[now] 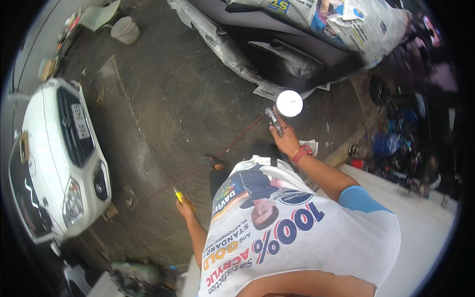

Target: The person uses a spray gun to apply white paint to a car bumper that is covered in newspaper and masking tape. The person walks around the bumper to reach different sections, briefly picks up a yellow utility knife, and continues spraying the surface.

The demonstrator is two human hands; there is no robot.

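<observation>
A spray gun [273, 121] sits in the right hand [285, 140], held out in front of the body above the floor [163, 89]. The fingers are clamped around its metal body; whether one rests on the trigger, I cannot tell. Just beside the gun's upper end is a round white cup [289, 103], apparently the gun's paint cup seen from above. A red hose [246, 132] runs from near the gun toward the lower left. The left hand [186, 208], lower and well apart, has its fingers closed on a yellow-handled tool [178, 196]; its exact kind is too small to make out, and I cannot tell whether the hose meets it.

Beyond the gun lies a dark body panel [262, 59], bordered by a printed masking sheet [341, 20] and greyish masking film [230, 57]. No spray mist shows, so the step in hand looks like handling or readying the gun rather than coating. Judging from this pose, the next move calls for a level cup, a firm right grip and a hose clear of the feet; any pass over the panel would need the gun brought closer.

Farther out, a white car [47, 133] stands at left, with a pale bucket [125, 30] beyond it.
</observation>
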